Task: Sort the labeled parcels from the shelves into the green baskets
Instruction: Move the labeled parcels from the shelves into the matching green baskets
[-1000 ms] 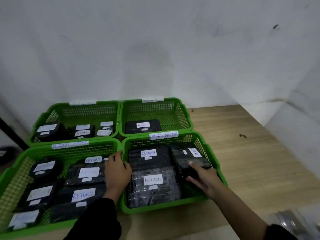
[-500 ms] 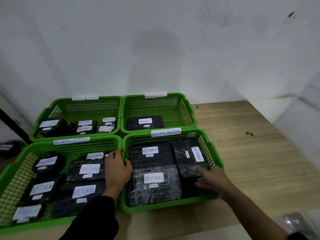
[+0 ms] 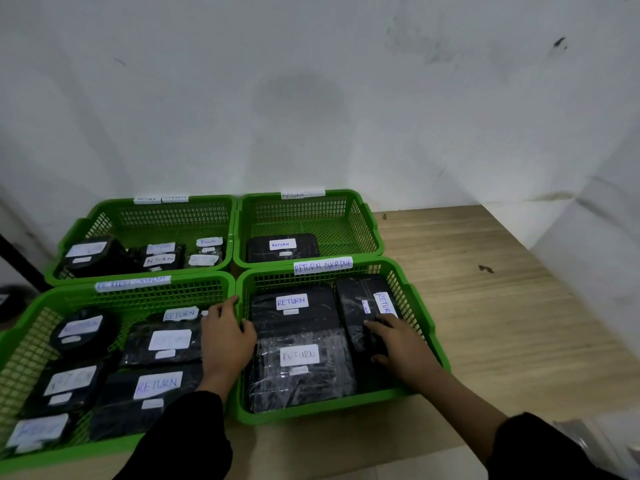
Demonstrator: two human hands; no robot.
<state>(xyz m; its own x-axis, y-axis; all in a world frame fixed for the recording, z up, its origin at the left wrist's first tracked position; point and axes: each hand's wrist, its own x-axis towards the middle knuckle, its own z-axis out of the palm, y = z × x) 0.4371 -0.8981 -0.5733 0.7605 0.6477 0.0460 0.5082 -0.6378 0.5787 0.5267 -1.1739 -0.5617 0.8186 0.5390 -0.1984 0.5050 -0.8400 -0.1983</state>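
Both arms are stretched forward in dark sleeves; the left hand (image 3: 227,336) is laid flat, the right hand (image 3: 398,344) lowered, fingers extended.

Place: we take this for a parcel sorting or returns corner of a storeroom.
Baskets: we see four green baskets (image 3: 408,308) tagged "RETURN OVERDUE" (image 3: 322,266).
Goods: we count many black wrapped parcels (image 3: 294,313) labelled "RETURN".
Setting: we note a wooden table (image 3: 502,306) against a scuffed white wall (image 3: 311,81).
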